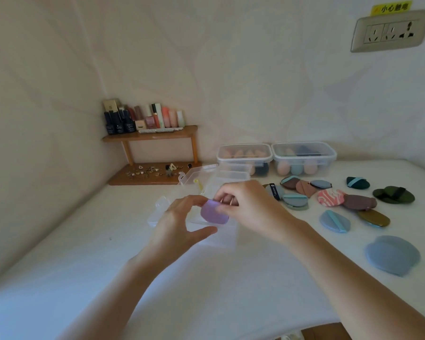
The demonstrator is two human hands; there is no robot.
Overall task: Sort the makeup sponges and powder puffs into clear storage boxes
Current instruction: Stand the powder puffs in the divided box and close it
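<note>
A purple powder puff (212, 213) is held over an open clear storage box (221, 238) in the middle of the white table. My left hand (182, 222) pinches the puff's left edge, thumb stretched out below. My right hand (248, 204) grips its right side with curled fingers. Several loose puffs lie to the right: a pink patterned one (330, 197), a brown one (360, 201), small blue ones (334, 220) and a large blue one (393, 255). At the back stand two lidded clear boxes (245, 155) (304, 157) holding egg-shaped sponges.
Another open clear box with its lid up (206, 175) sits behind my hands. A wooden corner shelf (152, 136) at the back left carries cosmetic bottles, with small trinkets on its lower board. A wall socket (390, 30) is at the upper right. Dark green puffs (394, 195) lie far right.
</note>
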